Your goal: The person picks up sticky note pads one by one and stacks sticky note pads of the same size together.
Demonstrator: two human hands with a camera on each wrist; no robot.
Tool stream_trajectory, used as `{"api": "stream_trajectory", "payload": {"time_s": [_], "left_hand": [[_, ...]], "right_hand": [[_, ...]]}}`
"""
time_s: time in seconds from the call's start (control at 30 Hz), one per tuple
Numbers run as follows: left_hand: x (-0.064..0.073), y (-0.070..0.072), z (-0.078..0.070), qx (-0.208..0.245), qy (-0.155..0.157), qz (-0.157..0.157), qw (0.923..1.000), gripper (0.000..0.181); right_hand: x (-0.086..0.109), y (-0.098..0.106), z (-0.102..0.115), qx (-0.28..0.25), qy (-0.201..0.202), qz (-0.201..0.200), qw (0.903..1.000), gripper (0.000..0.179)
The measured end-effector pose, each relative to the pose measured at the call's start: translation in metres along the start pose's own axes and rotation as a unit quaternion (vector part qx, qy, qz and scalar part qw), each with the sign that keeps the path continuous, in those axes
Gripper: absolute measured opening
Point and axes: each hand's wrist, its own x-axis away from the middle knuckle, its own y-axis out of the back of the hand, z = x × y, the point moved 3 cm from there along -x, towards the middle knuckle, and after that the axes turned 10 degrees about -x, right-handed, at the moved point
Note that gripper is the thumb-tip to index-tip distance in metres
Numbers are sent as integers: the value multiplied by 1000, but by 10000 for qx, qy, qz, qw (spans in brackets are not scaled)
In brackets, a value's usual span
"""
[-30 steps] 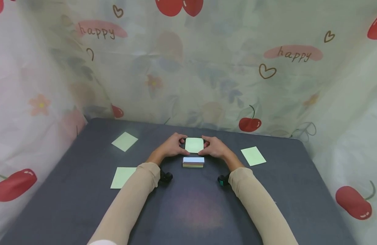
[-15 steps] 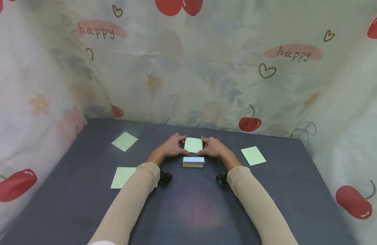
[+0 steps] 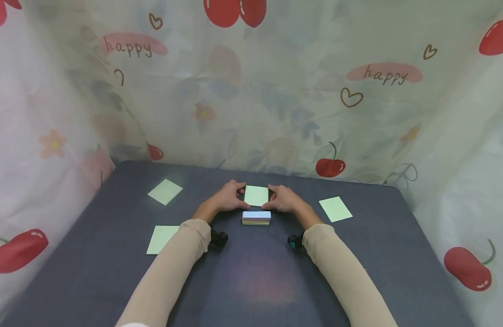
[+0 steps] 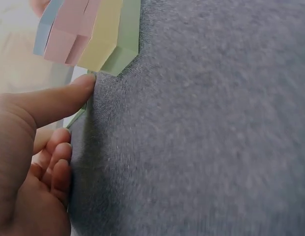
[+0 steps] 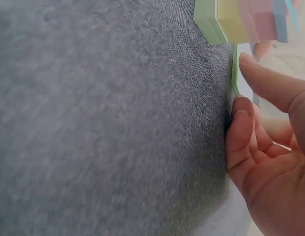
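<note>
A pale green square of note paper (image 3: 256,196) lies near the far edge of the dark grey table, between both hands. My left hand (image 3: 226,196) grips its left side, thumb at the near corner and index finger at the far one. On the right side, my right hand (image 3: 286,199) holds it in mirror fashion. The left thumb (image 4: 76,93) touches the sheet's edge in the left wrist view; the other fingers are curled. Just in front of the sheet stands a stack of pastel note paper (image 3: 256,218), layered blue, pink, yellow and green.
Separate pale green squares lie around: one at the back left (image 3: 165,191), one at the front left (image 3: 161,240) partly under the left sleeve, and one at the right (image 3: 335,209). A printed curtain (image 3: 251,113) hangs behind the table (image 3: 251,281) and on both sides.
The sheet between the hands has shifted slightly left relative to the stack, and the right hand has moved left with it. The camera view has tilted slightly. Stack and other squares stay put.
</note>
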Motion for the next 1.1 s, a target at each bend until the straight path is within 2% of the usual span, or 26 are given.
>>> {"api": "stream_trajectory", "payload": {"time_s": [0.17, 0.3, 0.43, 0.57, 0.87, 1.1], "left_hand": [[6, 7, -1, -149, 45, -123, 9998, 89], [12, 17, -4, -222, -121, -263, 9993, 89], [19, 28, -8, -257, -267, -398, 9985, 86], [32, 41, -10, -279, -230, -472, 9982, 83], [78, 69, 0, -283, 0, -695, 9972, 83], [119, 86, 24, -230, -16, -907, 9956, 85]], "right_hand": [[6, 5, 0, -83, 160, -282, 9994, 82], [11, 12, 4, -172, 310, -487, 9982, 78], [17, 17, 14, -302, 535, -708, 9956, 74], [24, 19, 29, -382, 826, -864, 9921, 70], [40, 3, 71, -471, 1319, -686, 9878, 70], [51, -25, 100, -577, 1851, -279, 9806, 71]]}}
